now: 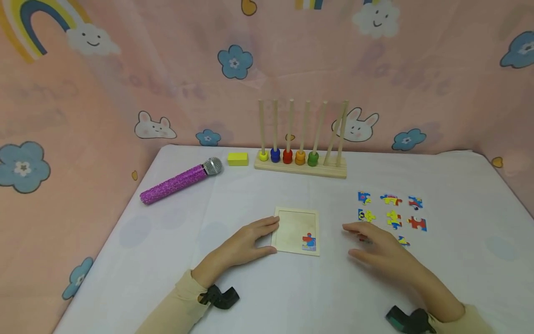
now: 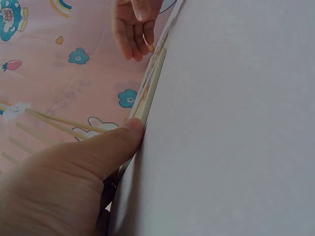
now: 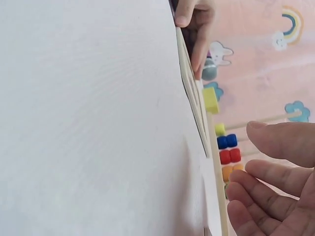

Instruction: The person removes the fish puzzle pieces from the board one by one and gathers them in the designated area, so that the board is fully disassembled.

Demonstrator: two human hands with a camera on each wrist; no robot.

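Observation:
A shallow wooden puzzle tray lies on the white table, with one red and blue jigsaw piece in its lower right corner. My left hand rests at the tray's left side, thumb near the lower corner and fingertips near the upper one. In the left wrist view the thumb touches the tray's edge. To the right, my right hand hovers with loosely bent fingers apart and nothing between them. Several loose jigsaw pieces lie beyond and beneath it, some partly hidden by the hand.
A wooden bead stand with upright pegs and coloured beads stands at the table's back. Left of it are a yellow block and a purple glitter microphone. A pink patterned cloth hangs behind the table.

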